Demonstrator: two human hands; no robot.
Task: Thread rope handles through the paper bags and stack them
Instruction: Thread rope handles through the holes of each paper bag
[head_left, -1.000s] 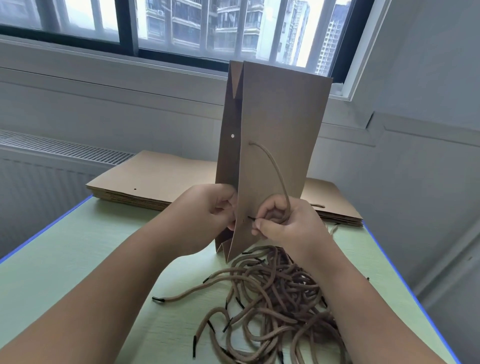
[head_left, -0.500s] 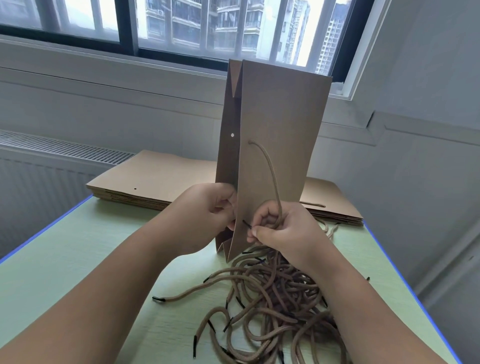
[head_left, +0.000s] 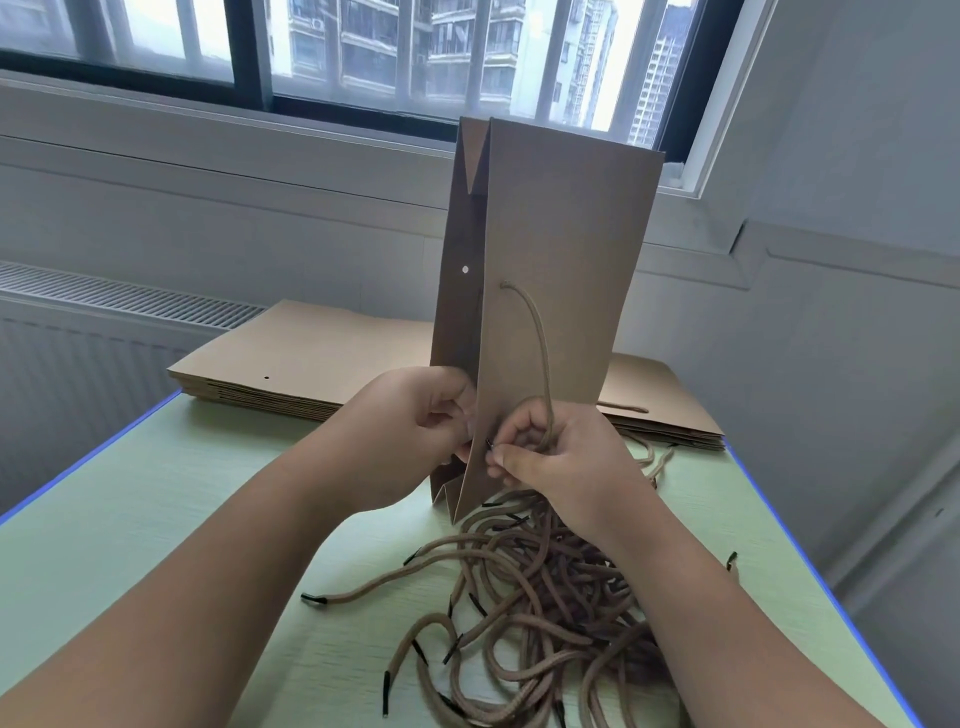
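A folded brown paper bag (head_left: 561, 270) stands upright on the green table, its open edge toward me. My left hand (head_left: 415, 421) grips the near edge of its left panel. A brown rope handle (head_left: 540, 353) comes out of a hole in the right panel and curves down into my right hand (head_left: 556, 457), which pinches the rope's black tip against the bag's lower edge. An empty hole (head_left: 465, 269) shows in the left panel.
A tangled pile of loose ropes (head_left: 535, 597) with black tips lies on the table (head_left: 156, 519) in front of me. A flat stack of paper bags (head_left: 291, 364) lies behind, along the wall under the window. Blue table edges run left and right.
My right hand has brought the rope's black tip leftward, up to the bag's lower edge. The rope loop has tightened a little. The left hand and bag hold still.
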